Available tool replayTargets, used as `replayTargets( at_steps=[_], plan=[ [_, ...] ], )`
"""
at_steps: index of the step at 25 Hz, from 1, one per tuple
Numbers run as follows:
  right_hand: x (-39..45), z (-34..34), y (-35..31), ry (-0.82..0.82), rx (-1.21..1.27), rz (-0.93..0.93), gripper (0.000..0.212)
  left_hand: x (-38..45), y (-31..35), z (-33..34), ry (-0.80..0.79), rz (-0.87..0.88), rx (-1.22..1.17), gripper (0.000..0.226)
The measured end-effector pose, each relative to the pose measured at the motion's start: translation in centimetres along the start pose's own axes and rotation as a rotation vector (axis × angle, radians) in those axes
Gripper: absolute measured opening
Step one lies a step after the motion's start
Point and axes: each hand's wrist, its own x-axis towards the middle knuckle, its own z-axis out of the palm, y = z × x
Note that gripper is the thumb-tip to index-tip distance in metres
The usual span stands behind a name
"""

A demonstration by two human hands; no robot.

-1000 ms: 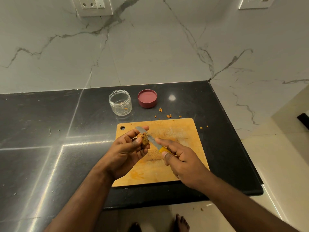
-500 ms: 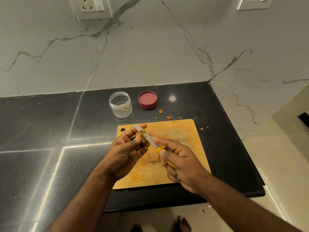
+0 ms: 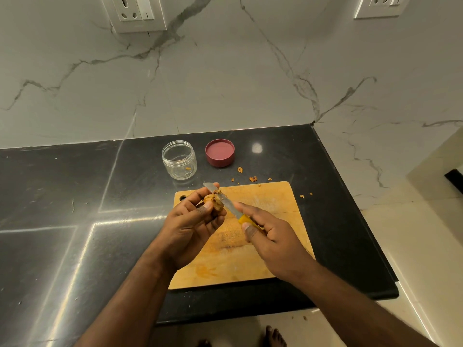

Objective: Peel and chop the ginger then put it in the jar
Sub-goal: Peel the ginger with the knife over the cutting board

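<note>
My left hand (image 3: pixel 191 221) holds a small tan piece of ginger (image 3: pixel 215 201) between thumb and fingertips, above the far left part of the wooden cutting board (image 3: pixel 273 204). My right hand (image 3: pixel 271 236) grips a yellow-handled knife (image 3: pixel 226 201); its blade lies against the ginger's top, tip pointing far left. A clear plastic jar (image 3: pixel 179 159) stands open on the black counter beyond the board, with a speck of orange inside. Its dark red lid (image 3: pixel 220 152) lies upside down to the jar's right.
Bits of ginger peel (image 3: pixel 253 179) lie scattered on the black counter (image 3: pixel 75 196) past the board's far edge and to its right. The counter ends at the right and near edges, with pale floor below. A marble wall with sockets rises behind.
The knife blade has slid a little along the ginger toward the far left. Both hands stay in nearly the same place over the board.
</note>
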Motion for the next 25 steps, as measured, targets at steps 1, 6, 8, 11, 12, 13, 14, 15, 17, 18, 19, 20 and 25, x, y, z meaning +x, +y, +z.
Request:
replayTargets(
  at_steps=[1,6,8,11,12,13,14,15,17,18,19,20,25],
  plan=[
    [-0.1,0.1,0.0,-0.003,-0.049,-0.015,0.043,0.0,0.0,0.0,-0.001,0.001,0.006,0.041],
    [-0.3,0.6,0.3,-0.046,0.148,0.070,0.041,0.2,-0.1,0.0,0.008,-0.012,0.021,0.042],
    [-0.3,0.8,0.0,-0.047,0.283,0.104,0.041,0.2,-0.1,0.0,0.005,-0.015,0.018,0.042],
    [-0.2,1.2,-0.5,-0.071,0.575,0.176,0.041,0.3,0.0,0.0,0.004,-0.005,0.007,0.043],
    [-0.2,1.3,-0.7,-0.071,0.634,0.201,0.041,0.3,0.0,-0.1,0.004,0.005,0.003,0.044],
    [-0.2,1.4,-0.8,-0.072,0.672,0.223,0.041,0.3,0.0,-0.1,0.004,0.014,0.001,0.044],
    [-0.2,1.6,-1.0,-0.075,0.698,0.239,0.040,0.3,0.0,0.0,0.007,0.021,0.002,0.044],
    [-0.3,1.7,-1.2,-0.080,0.717,0.251,0.040,0.2,-0.1,0.1,0.013,0.028,0.006,0.044],
    [-0.3,1.9,-1.4,-0.091,0.727,0.260,0.039,0.2,-0.2,0.4,0.023,0.030,0.001,0.043],
    [-0.2,1.9,-1.4,-0.098,0.715,0.257,0.039,0.2,-0.2,0.4,0.020,0.027,-0.010,0.043],
    [0.0,1.7,-1.3,-0.110,0.705,0.254,0.039,0.2,-0.1,0.4,0.014,0.020,-0.022,0.042],
    [0.1,1.5,-1.3,-0.131,0.706,0.258,0.039,0.2,0.1,0.3,0.010,0.010,-0.024,0.042],
    [0.7,-0.2,-0.4,-0.226,0.935,0.377,0.036,0.7,0.3,-0.3,0.043,-0.040,0.062,0.041]
  ],
)
